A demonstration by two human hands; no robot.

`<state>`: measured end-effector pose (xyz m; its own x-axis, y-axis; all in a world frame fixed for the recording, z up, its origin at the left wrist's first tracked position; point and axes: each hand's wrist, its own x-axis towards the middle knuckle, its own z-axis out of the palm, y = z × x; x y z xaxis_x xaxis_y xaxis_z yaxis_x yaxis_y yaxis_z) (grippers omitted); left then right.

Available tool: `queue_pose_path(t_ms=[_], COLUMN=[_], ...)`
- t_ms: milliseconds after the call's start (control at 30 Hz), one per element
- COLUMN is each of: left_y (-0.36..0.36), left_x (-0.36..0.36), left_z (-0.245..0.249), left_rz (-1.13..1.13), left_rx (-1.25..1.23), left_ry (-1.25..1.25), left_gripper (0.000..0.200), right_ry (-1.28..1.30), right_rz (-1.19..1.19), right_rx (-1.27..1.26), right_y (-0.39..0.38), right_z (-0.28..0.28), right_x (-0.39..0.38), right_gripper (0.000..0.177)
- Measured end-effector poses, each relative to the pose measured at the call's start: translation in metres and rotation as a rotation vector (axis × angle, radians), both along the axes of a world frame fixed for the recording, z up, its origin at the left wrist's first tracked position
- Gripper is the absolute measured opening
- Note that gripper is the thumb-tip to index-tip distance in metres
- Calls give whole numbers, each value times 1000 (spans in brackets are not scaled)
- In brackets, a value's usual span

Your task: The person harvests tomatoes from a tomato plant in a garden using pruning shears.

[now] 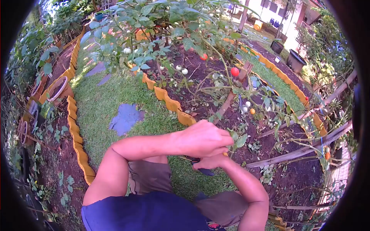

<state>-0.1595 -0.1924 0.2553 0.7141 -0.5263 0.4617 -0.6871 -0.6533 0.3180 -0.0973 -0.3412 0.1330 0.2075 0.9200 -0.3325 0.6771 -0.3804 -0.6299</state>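
My left hand (204, 139) reaches in from the left with its fingers curled closed, just above and touching my right hand. What it holds, if anything, is hidden. A green leaf (241, 141) shows right beside its knuckles. My right hand (213, 161) is closed around a dark two-handled tool (207, 172) that looks like pruning shears; its blades are hidden. Beyond both hands stands a tomato plant (169, 34) with green and red fruit. One red tomato (234, 72) hangs on a stem near a wooden stake (227, 104).
Wavy orange edging (167, 101) borders the soil bed. On the left, grass (92, 104) holds a grey stepping stone (126, 118), with terracotta pots (58, 89) beyond. Wooden poles (304, 150) slant across the right side. A dark planter (296, 61) stands at the back right.
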Motion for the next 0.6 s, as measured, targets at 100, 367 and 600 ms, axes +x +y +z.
queue_pose_path(t_ms=[100,367,600], left_y=[-61,-178,-140], left_x=[47,126,86], left_z=[-37,-126,-101], left_rz=[-91,-40,-158], left_rx=[115,242,416], left_ry=[118,292,525], left_gripper=[18,69,78], right_ry=[-91,-149,-126], right_rz=[-29,-13,-23], right_rx=[-211,-334,-435], right_y=[-8,-27,-41], right_z=[-25,-47,-30], right_x=[-16,-36,-23], right_gripper=[47,55,59])
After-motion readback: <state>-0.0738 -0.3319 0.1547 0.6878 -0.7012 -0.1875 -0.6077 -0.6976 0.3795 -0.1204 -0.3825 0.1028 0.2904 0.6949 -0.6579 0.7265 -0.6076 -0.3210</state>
